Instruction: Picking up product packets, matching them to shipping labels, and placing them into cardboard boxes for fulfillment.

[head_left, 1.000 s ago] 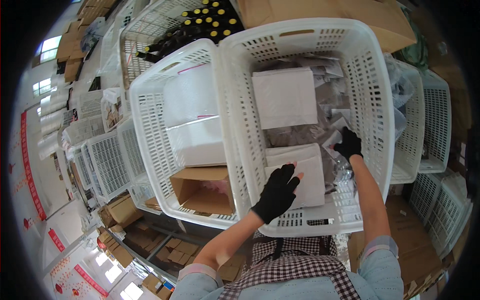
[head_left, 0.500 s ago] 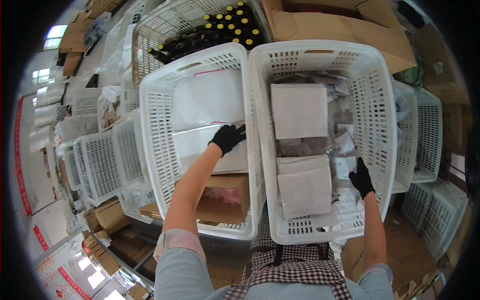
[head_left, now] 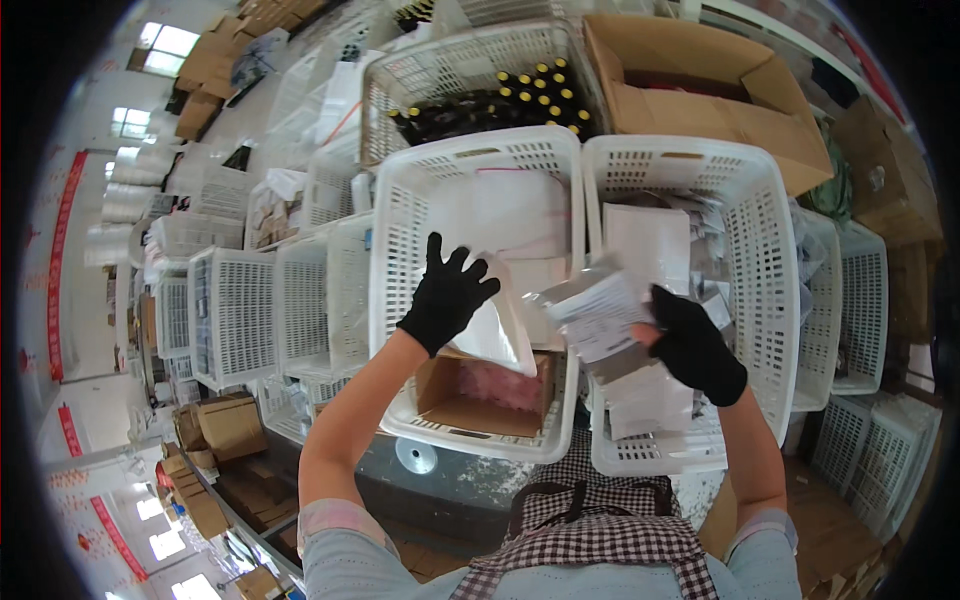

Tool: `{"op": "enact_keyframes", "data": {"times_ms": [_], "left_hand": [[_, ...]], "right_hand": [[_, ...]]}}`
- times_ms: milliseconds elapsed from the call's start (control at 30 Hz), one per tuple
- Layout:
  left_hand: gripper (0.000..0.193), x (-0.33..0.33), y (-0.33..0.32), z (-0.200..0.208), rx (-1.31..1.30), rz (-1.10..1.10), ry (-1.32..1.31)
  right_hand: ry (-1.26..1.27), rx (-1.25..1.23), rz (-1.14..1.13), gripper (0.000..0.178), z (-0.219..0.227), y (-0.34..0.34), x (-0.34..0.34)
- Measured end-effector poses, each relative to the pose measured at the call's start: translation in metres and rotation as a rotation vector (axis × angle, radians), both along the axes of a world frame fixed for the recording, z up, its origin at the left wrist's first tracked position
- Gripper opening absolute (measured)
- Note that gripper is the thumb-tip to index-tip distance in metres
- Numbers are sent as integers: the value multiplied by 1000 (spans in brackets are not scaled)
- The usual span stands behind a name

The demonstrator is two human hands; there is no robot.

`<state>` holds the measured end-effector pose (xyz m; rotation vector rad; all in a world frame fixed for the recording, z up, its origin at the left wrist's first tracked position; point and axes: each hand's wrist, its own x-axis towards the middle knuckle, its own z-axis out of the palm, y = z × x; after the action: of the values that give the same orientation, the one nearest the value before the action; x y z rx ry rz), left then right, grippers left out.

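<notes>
My left hand [head_left: 450, 298], in a black glove with bare forearm, is over the left white crate [head_left: 385, 330]. Its fingers are spread across a flat white package [head_left: 492, 335], which is tilted up above a small cardboard box; the thumb's grip is partly hidden. My right hand [head_left: 695, 345], also gloved in black with a bare fingertip showing, pinches a clear plastic packet [head_left: 600, 312] with a printed white sheet. The packet is above the right white crate [head_left: 780, 350]. White flat packages [head_left: 645, 235] and other clear packets lie in that crate.
The left crate also contains a white bubble-wrap bag [head_left: 500, 205] and the cardboard box [head_left: 545, 400] with pink filling. Behind stands a crate of dark bottles with yellow caps [head_left: 540, 95], beside an open carton [head_left: 690, 115]. More white crates [head_left: 235, 310] line the left side.
My right hand has risen from the right crate with the clear packet. My left hand has tilted up a white package from the left crate. The whole view has shifted.
</notes>
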<state>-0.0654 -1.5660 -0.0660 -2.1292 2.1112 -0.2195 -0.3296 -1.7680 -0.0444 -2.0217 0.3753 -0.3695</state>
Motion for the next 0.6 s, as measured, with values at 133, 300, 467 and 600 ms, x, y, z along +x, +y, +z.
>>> {"op": "enact_keyframes", "data": {"times_ms": [133,300,467,600], "left_hand": [[12,-15,22,77,0,41,-9],[14,-36,60,130,-182,164,246],[18,-79,57,176,-323,43,330],[28,-98,66,199,-417,30,269]], "right_hand": [[-115,-250,186,24,74,37,58],[-26,-633,298,10,120,62,75],[-214,-813,386,8,143,92,73],[-192,-731,506,27,183,93,79]]}}
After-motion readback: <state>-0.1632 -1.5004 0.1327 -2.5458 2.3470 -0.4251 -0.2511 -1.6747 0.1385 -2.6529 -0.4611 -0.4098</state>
